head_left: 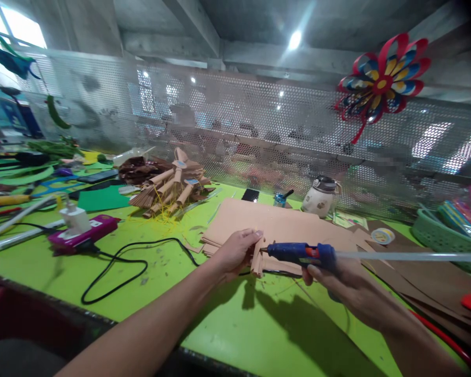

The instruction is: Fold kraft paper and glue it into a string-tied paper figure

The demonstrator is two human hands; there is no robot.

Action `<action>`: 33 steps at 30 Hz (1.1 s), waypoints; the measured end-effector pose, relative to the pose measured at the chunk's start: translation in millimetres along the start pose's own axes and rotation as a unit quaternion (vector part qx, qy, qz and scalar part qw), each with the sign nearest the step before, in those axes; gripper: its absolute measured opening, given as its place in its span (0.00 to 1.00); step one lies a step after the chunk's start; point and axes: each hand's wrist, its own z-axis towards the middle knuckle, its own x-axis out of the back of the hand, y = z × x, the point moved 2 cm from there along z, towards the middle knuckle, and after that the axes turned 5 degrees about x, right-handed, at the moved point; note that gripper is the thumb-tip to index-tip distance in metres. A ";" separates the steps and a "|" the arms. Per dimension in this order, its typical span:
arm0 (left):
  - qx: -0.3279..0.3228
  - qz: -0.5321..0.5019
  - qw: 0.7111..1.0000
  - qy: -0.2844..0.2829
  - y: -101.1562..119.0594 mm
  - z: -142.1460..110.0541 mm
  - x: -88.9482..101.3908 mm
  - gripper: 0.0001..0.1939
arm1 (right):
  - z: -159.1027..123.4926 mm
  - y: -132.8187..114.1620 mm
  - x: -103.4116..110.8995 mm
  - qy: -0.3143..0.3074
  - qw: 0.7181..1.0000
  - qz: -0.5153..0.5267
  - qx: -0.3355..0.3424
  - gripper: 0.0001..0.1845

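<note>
My left hand (237,251) is closed around a small folded piece of tan foam (258,260), held upright just above the green table (141,283). My right hand (339,285) grips a blue hot glue gun (302,253) with a long clear glue stick (410,256) jutting out to the right. The gun's nozzle points left and touches the tan piece. Behind both hands lies a stack of tan foam sheets (267,222).
A black cable (129,262) loops across the table to a magenta power strip (84,233) with a white plug. A pile of tan rolled pieces (172,188) sits behind. A green basket (439,235) stands at right, brown sheets (427,283) near it. Perforated metal screen at back.
</note>
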 end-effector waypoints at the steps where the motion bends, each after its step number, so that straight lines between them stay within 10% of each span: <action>1: 0.002 0.002 1.000 0.003 0.0 -0.1 0.2 0.15 | 0.1 -0.7 0.1 0.001 1.000 -0.001 0.001 0.23; 33: 0.017 0.005 1.000 0.000 -2.4 -0.8 -0.5 0.13 | -5.9 3.3 -0.7 -0.006 1.000 0.012 0.024 0.21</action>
